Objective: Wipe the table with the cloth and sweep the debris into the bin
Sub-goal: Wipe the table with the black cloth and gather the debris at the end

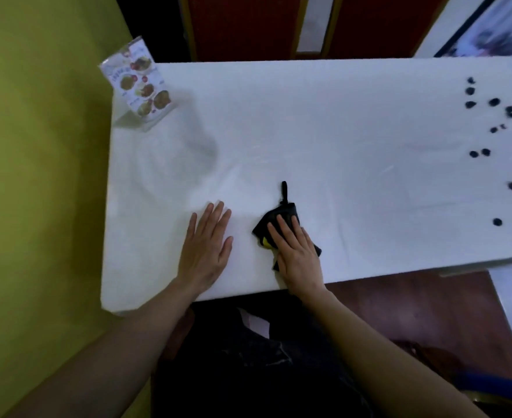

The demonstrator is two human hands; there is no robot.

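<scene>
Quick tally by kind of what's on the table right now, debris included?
Dark debris bits: about 13, all at the right end; two nearly touch and may be one
Black cloth: 1
Menu card stand: 1
Total: about 15

Dim, soft light; the white table (324, 140) glows brightest, while wide-angle edges bend and blur.

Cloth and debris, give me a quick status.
Right hand flat on black cloth, near edge. Left hand open, flat on table. Dark debris scattered far right, unswept. Menu stand far left; bin not visible.
</scene>
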